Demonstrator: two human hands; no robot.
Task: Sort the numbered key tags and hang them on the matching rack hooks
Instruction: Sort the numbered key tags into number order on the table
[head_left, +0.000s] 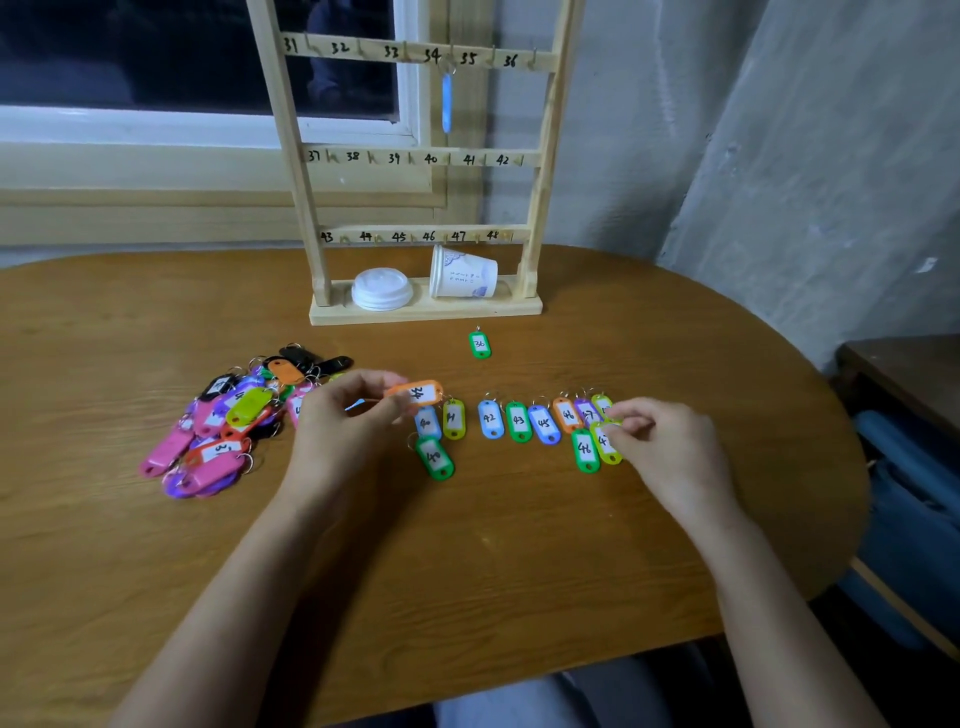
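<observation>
The brown oval wooden worktop (467, 571) carries a pale wooden numbered rack (291, 130) beyond both grips, with only one blue plastic tag (446, 104) hung, near hook 34. Left of the left grip (353, 415) lies an unsorted heap of coloured tags (228, 426). Between the grips runs a sorted row of tags (519, 422). The left grip pinches an orange tag (421, 392). The right grip (660, 441) pinches a yellow-green tag (605, 441) at the row's end. Sorting looks about midway, and hanging has barely begun.
</observation>
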